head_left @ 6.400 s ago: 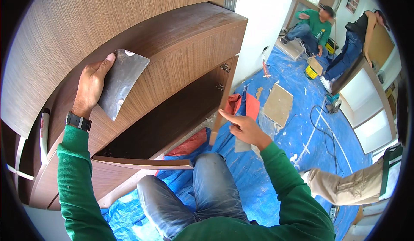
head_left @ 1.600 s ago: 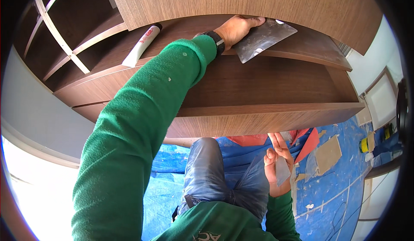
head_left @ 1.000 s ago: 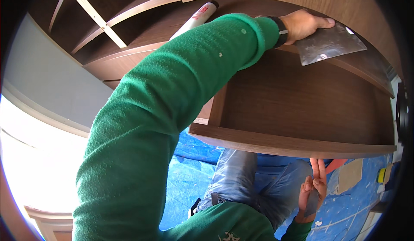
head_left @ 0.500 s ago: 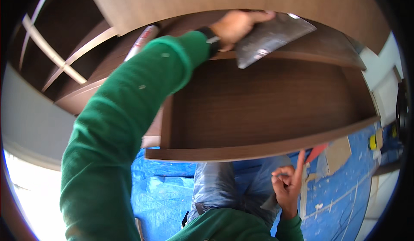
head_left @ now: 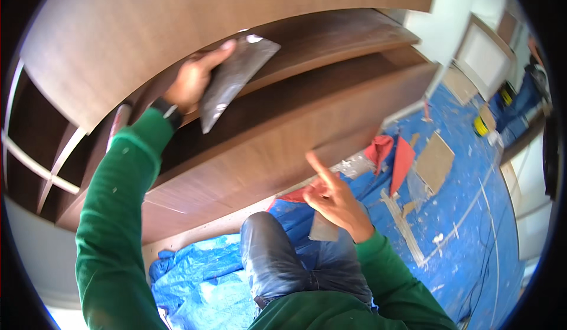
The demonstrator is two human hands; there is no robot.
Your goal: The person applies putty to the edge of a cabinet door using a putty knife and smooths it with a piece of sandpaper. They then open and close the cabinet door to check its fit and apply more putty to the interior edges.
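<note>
In the head view, the only one, a curved brown wood cabinet (head_left: 195, 28) is seen from above, with a drawer (head_left: 266, 147) standing out below a shelf (head_left: 331, 37). A flat, dark metal sheet (head_left: 236, 82) is gripped at one edge by the left hand (head_left: 192, 85), thumb uppermost, and is held tilted before the shelf and over the drawer's opening. By the right hand (head_left: 333, 200), a small grey flat piece (head_left: 323, 228) seems to be pinched under curled fingers, while the index finger is pointed at the drawer front; whether wood is touched cannot be told. The drawer appears to be being handled with that free finger. For any push, flat finger contact would be needed, with the sheet kept clear of the shelf edge.
</note>
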